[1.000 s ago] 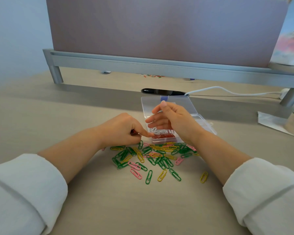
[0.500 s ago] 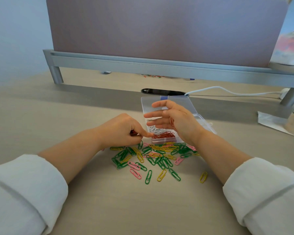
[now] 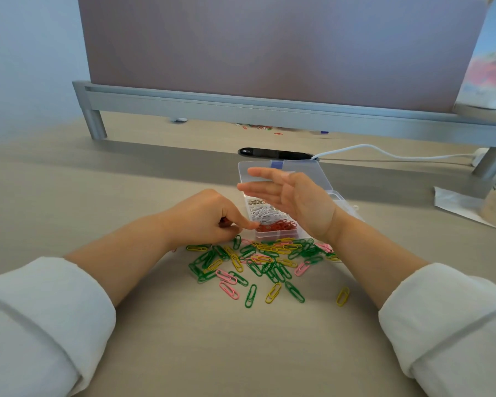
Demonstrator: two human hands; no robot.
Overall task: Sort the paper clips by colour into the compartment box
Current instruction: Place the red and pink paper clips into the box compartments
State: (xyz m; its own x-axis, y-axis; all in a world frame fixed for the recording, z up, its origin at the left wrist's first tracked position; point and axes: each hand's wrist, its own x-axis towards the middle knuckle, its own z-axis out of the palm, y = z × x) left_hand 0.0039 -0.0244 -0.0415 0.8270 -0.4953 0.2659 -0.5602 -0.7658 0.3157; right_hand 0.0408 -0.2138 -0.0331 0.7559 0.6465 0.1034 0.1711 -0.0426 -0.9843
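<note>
A clear compartment box (image 3: pixel 242 179) lies open on the desk, with white paper clips (image 3: pixel 264 212) in one compartment and red paper clips (image 3: pixel 278 226) in the nearest one. A loose pile of green, yellow and pink clips (image 3: pixel 258 259) is spread in front of the box. My left hand (image 3: pixel 206 216) is curled beside the box's near left corner. Its forefinger touches the rim, and something red shows inside the fist. My right hand (image 3: pixel 295 199) hovers over the box with straight fingers pointing left, holding nothing, and hides the box's right side.
A single yellow clip (image 3: pixel 342 296) lies apart at the right. Behind the box are a black cable slot (image 3: pixel 272 153), a white cable (image 3: pixel 384 151) and a grey metal riser (image 3: pixel 269 110) with a screen above. A sheet of paper (image 3: pixel 455 202) lies at the right edge.
My right hand has risen over the box and its fingers have straightened and spread, uncovering the white and red clips. My left hand has stayed in place.
</note>
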